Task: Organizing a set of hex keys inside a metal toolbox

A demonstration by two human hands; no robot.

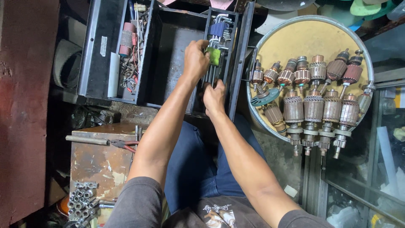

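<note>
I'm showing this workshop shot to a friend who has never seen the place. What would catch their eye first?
Most likely the round metal tray at the right, holding two rows of copper-wound motor armatures. Next, at the centre, the left hand and right hand reach into an open black toolbox, at sets of hex keys in blue and green holders. A cluster of sockets sits bottom left.

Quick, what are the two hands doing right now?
Left hand: closed around the green hex key holder.
Right hand: fingers on the hex keys; grip cannot be told.
</note>
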